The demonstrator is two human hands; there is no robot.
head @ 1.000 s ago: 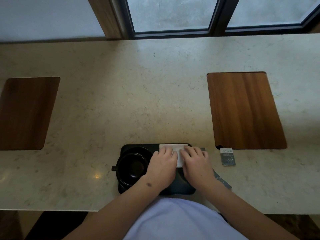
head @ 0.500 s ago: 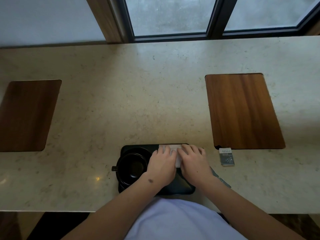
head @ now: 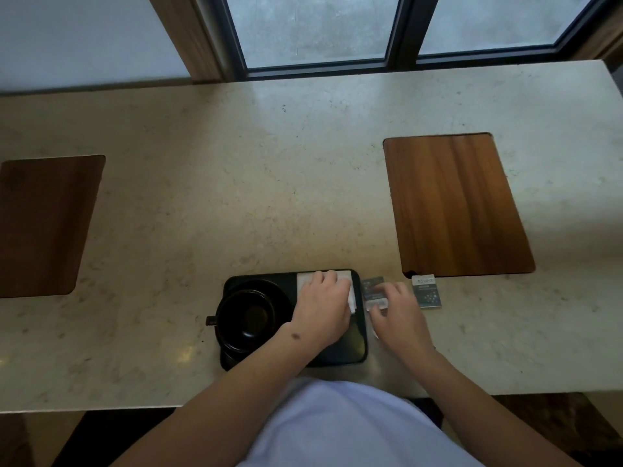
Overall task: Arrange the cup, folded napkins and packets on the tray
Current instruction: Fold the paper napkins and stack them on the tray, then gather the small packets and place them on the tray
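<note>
On the black rectangular tray (head: 358, 345), a black cup (head: 247, 316) sits at 9 o'clock; the left hand (head: 322, 306) lies flat on the white folded napkin (head: 340, 281). At 3 o'clock, off the tray, the right hand (head: 397, 313) touches a blurred grey packet (head: 372, 289), fingers relaxed; another grey packet (head: 427, 293) lies beyond.

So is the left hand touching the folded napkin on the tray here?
Touching. The head view shows the left hand lying flat on the white folded napkin on the tray, fingers covering most of it.
</note>
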